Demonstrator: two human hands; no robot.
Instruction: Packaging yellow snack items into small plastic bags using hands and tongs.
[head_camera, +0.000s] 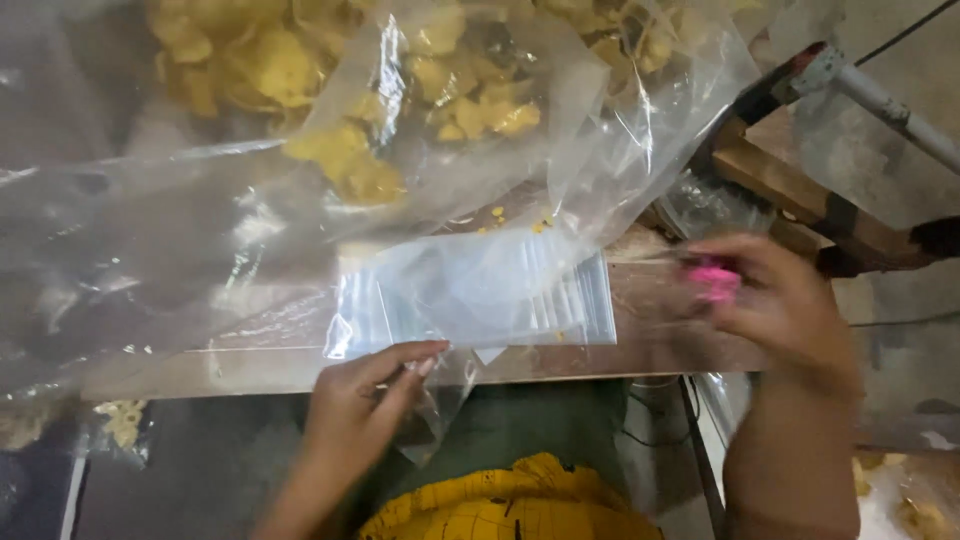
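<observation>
Left hand (355, 415): pinched the near edge of a small clear bag (440, 385), fingers pressed on the film.
Right hand (780, 300): blurry, curled around a pink thing (713, 281); couldn't tell how tight.
Stack of clear bags (475, 300): just past the left pinch, flat on the wooden bench (650, 345).
Big bag of yellow chips (420, 90): farther back.
Risk: slick film could've slipped from that light pinch, or dragged the stack along.

Stack of small clear bags (480, 295) mid-table, big clear bag w/ yellow chips (400, 110) behind
</observation>
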